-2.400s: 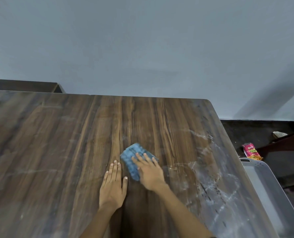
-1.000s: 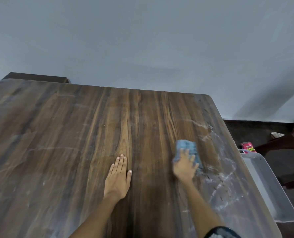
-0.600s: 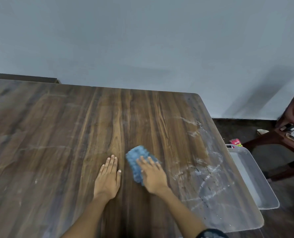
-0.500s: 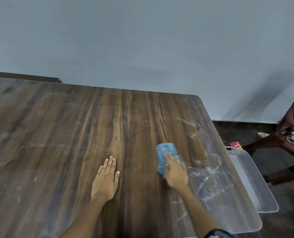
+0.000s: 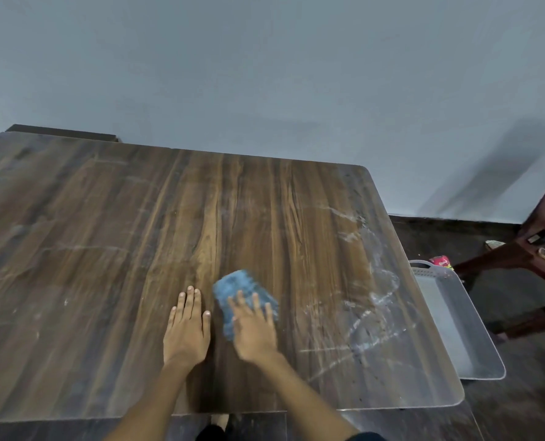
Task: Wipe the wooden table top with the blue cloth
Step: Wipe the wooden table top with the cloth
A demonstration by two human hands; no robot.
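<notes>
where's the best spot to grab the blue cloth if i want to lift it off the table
Probably the far edge of the blue cloth, coming from above and beyond it. The cloth lies flat on the wooden table, the right hand presses its near part with straight fingers, and only the far part is uncovered. Pinch there.

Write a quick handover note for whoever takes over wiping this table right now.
Left hand: flat on the wooden table top, holding nothing.
Right hand: straight fingers pressing the blue cloth onto the wood, beside the left hand.
Done: the middle strip looks free of marks.
Left: the white smears near the right edge, and the faint streaks on the left half.
</notes>
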